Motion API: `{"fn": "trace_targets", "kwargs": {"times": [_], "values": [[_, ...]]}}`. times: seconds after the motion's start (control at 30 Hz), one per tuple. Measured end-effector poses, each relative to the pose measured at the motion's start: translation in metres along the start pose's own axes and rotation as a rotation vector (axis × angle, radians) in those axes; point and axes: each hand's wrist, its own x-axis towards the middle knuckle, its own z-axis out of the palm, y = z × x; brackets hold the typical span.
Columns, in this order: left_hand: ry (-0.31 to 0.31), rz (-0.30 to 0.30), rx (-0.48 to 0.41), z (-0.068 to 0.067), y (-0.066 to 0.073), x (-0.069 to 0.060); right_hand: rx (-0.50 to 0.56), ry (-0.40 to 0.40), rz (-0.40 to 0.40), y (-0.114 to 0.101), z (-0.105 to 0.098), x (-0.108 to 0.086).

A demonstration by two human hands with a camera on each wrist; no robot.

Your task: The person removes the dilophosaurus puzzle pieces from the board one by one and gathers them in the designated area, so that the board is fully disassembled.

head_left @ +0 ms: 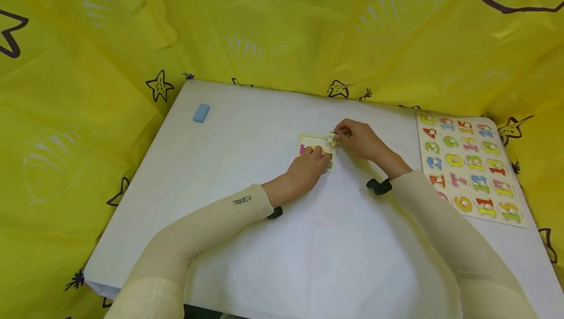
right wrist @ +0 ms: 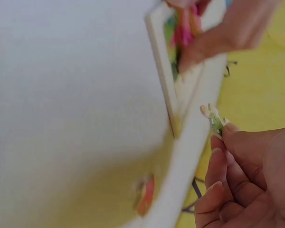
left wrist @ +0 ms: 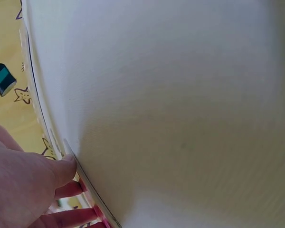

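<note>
A small framed puzzle board with coloured pieces lies on the white table. My left hand holds it, its thumb against an edge in the left wrist view and other fingers over the coloured face. Just off the board's far right corner, my right hand pinches a small pale piece with green on it between thumb and forefinger. The piece stays above the table, apart from the frame in the right wrist view. The left hand hides much of the board's middle.
A large number puzzle board lies at the right, its near left part behind my right sleeve. A blue block sits at the far left. One red-orange shape shows in the right wrist view. Yellow cloth surrounds the table.
</note>
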Motion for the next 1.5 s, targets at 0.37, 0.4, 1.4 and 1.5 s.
{"fn": "trace_targets", "kwargs": {"times": [0.37,0.4,1.4,1.5], "values": [[-0.012,-0.002,-0.01,-0.001,0.001,0.0,0.022,0.015,0.091,0.041,-0.059,-0.032],[-0.015,-0.002,-0.011,-0.001,0.0,0.0,0.021,0.001,0.104,0.047,-0.063,-0.035],[-0.049,0.005,0.045,0.0,0.0,-0.001,-0.182,-0.127,0.24,0.096,-0.082,-0.068],[-0.075,0.014,0.085,0.001,0.0,0.0,-0.201,-0.121,0.254,0.094,-0.078,-0.068]]}}
